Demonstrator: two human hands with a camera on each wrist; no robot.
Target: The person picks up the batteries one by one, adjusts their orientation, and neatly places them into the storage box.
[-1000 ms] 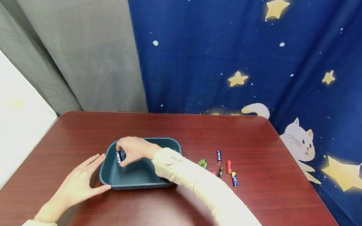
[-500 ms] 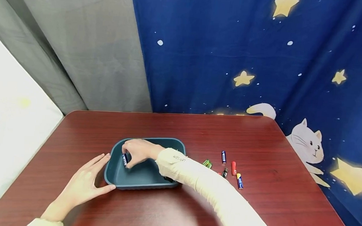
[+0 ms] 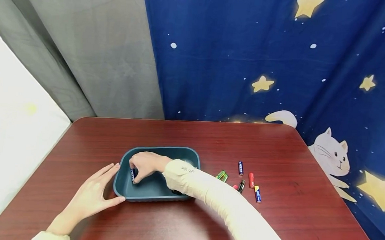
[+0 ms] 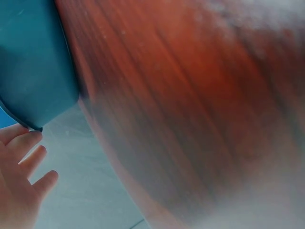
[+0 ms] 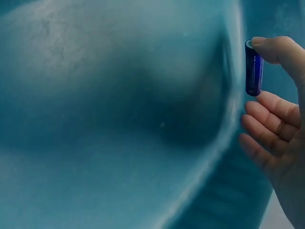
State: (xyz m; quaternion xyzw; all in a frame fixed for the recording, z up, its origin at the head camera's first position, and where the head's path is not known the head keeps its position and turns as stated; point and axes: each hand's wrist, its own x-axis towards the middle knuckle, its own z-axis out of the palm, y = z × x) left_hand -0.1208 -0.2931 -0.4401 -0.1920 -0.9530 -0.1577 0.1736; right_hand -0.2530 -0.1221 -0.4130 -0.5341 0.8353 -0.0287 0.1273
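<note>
In the head view my right hand point(image 3: 148, 165) is down inside a teal plastic bin point(image 3: 145, 192), near its left end. Thumb and index finger pinch a dark blue battery point(image 3: 132, 175) by its two ends. The right wrist view shows the same battery point(image 5: 254, 71) close up, with the other fingers loosely bent below it. My left hand point(image 3: 90, 194) is spread at the bin's left end, fingertips at the rim and thumb at the near corner. In the left wrist view those fingers are at the bin's point(image 4: 35, 57) edge.
To the right of the bin several loose batteries lie on the reddish wooden table point(image 3: 298, 207): green ones point(image 3: 222, 175), a blue one point(image 3: 240, 168), a red one point(image 3: 251, 180), a black one point(image 3: 241, 186) and a blue-yellow one point(image 3: 257, 194). A curtain point(image 3: 221, 56) hangs behind.
My right hand has sunk lower into the bin with the battery. The left hand stays at the bin's end. The whole head view has shifted slightly.
</note>
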